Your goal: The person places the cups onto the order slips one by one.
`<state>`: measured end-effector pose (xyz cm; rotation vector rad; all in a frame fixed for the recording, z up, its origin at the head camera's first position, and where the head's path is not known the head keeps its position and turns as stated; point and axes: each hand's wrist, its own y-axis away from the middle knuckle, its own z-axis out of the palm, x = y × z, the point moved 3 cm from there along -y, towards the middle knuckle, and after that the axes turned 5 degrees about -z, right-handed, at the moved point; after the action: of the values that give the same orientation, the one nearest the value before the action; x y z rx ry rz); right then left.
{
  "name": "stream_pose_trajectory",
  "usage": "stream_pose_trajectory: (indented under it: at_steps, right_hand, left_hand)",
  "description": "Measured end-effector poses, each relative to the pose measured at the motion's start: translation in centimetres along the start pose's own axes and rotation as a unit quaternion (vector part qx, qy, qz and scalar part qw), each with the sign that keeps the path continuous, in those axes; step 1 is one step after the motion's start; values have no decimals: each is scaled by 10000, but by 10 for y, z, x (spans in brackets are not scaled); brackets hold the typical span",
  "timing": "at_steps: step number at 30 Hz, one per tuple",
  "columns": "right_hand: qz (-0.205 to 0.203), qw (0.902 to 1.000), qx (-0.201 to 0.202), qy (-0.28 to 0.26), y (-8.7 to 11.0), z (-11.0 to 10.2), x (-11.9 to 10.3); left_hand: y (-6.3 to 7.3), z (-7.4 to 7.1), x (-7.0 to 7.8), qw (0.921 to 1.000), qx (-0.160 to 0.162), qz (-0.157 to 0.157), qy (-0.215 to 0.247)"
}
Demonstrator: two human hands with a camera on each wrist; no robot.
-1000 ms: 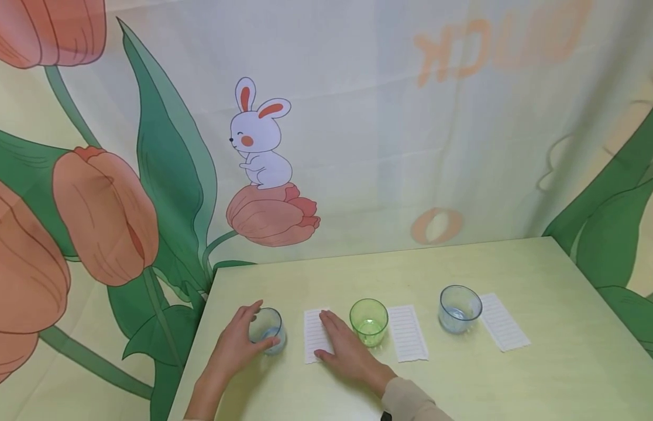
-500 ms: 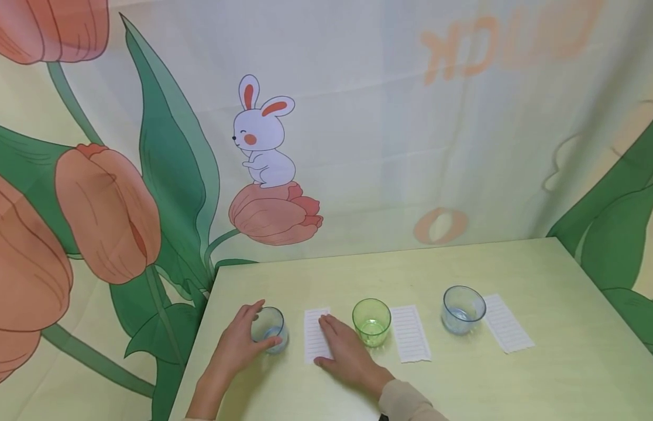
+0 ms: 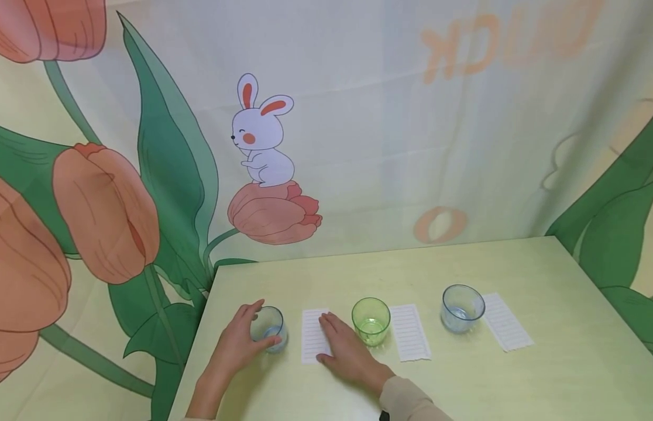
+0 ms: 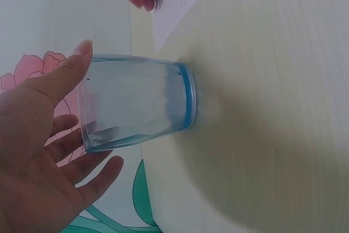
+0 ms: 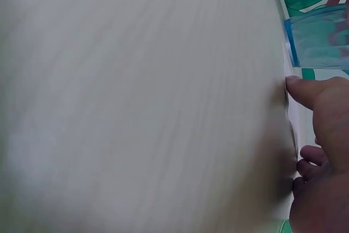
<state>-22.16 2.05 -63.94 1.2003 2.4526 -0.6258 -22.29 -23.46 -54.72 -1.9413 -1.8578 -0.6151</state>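
Since barely anything has moved over the last second, this logs as near-static. Left hand (image 3: 234, 345) sits lower left of the head frame, thumb at the near side and fingers at the far side of a clear blue-tinted tumbler (image 3: 275, 325), glass or plastic, can't tell. Left grip is bent loosely round the rim, about as wide as the tumbler; can't tell how firmly. Tumbler stands upright on the pale yellow-green worktop (image 3: 574, 351), not lifted. Right hand (image 3: 350, 354), lower centre, covers the right part of a white lined paper strip (image 3: 310, 336), thumb tip near the strip's near edge; right grip lies spread over the paper, nothing clasped as far as shown.

Only change: right thumb and strip look slightly shifted against each other, a touch more paper showing left of the thumb. Reads, as a judgement, as a pause or tiny adjustment; tumbler and strip are side by side with a gap between.

Rest of the row is unchanged: clear green tumbler (image 3: 371, 321) just beside the right hand, second white lined strip (image 3: 409, 333) right of it, then second blue-tinted tumbler (image 3: 462, 310) and third white lined strip (image 3: 508, 324), slanting, lower right of frame. Can't tell if those two touch.
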Motion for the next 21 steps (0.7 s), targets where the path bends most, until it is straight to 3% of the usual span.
stream_pose_trajectory:
  at_steps: [21]
  right_hand:
    - [226, 9968, -89, -765, 5, 4, 9]
  left_hand:
    - [0, 1, -2, 9999, -66, -137, 43]
